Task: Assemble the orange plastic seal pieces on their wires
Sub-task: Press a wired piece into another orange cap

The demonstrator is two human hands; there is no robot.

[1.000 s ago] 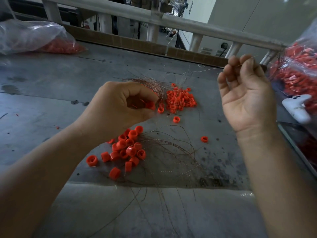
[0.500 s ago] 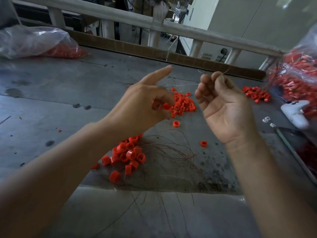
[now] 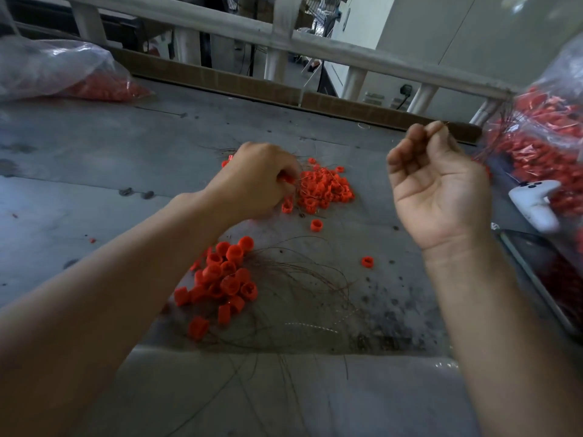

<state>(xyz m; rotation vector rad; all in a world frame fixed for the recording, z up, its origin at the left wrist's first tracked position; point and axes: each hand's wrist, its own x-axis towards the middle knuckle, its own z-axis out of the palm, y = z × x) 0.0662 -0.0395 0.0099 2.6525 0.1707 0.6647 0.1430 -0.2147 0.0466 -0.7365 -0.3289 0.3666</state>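
Left hand (image 3: 258, 181) grabbing a piece (image 3: 285, 178), right hand (image 3: 438, 184) pinching a wire (image 3: 444, 126)

Left is curling round the orange piece at the edge of the far pile (image 3: 325, 187), pile touching it at 3 o'clock. Right is hanging palm-up further out at 3, well apart, wire too thin to read its axis. Left is nearer, so the piece is needing to travel toward 3. Counting: two piles (near pile (image 3: 224, 279) at 6), two strays (image 3: 315, 224), two bags (image 3: 56, 70), one wire tangle (image 3: 299, 288)
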